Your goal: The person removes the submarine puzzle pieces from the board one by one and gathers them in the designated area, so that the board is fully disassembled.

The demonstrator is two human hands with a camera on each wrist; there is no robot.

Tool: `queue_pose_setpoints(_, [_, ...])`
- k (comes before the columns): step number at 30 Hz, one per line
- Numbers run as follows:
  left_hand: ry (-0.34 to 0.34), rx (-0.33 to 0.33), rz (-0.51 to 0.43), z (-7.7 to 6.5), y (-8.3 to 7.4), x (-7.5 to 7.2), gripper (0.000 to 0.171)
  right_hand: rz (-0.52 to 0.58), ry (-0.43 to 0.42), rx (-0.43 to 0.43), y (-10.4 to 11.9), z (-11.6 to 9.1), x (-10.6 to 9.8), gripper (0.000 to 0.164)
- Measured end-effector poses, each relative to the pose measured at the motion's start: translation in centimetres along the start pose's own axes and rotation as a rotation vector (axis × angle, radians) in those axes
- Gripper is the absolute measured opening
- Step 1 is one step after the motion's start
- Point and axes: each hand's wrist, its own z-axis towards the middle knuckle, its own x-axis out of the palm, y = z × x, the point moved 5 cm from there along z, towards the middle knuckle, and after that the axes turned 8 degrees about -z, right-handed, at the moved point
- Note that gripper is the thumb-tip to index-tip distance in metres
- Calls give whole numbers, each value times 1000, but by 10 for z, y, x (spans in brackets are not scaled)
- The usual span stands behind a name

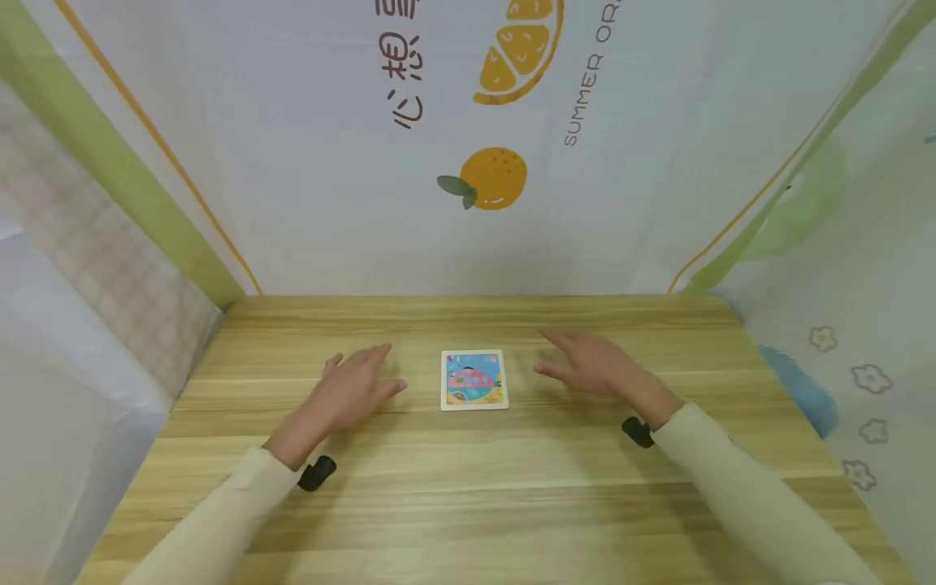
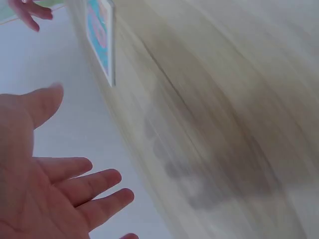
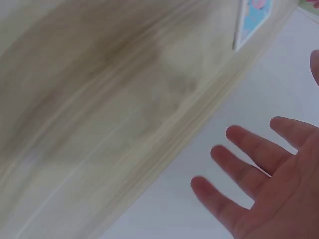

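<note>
A square picture puzzle [image 1: 474, 380] with a white border and a blue and pink cartoon picture lies flat on the wooden table. My left hand [image 1: 358, 388] hovers to its left, fingers spread and holding nothing. On the other side my right hand [image 1: 588, 363] is held above the table, also with nothing in it, its thumb and fingers apart. Both palms face inward across the puzzle, and neither hand touches it. In the left wrist view the puzzle's edge [image 2: 110, 55] shows beyond the thumb; the right wrist view catches only a corner of the puzzle [image 3: 253, 20].
Wood-grain table [image 1: 468, 504] spreads under both arms. A white cloth [image 1: 329, 203] printed with oranges hangs along the back edge. More patterned cloth [image 1: 870, 325] hangs at the right, and checked cloth [image 1: 80, 211] at the left. A black wrist camera [image 1: 318, 473] sits on the left wrist.
</note>
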Motion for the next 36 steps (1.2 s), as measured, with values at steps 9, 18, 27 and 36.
queue_pose_setpoints(9, [-46, -47, -340, 27, -12, 15, 58, 183, 59, -2, 9, 25, -4, 73])
queue_pose_setpoints(18, [-68, -195, -640, 44, -18, 36, 45, 352, 61, 12, 22, 47, 2, 68])
queue_pose_setpoints(27, [-70, -389, -1055, 49, -17, 50, 38, 788, 112, 27, 32, 66, 22, 60])
queue_pose_setpoints(36, [-44, -510, -1144, 53, -12, 63, 35, 1006, 119, 108, 48, 84, 45, 46])
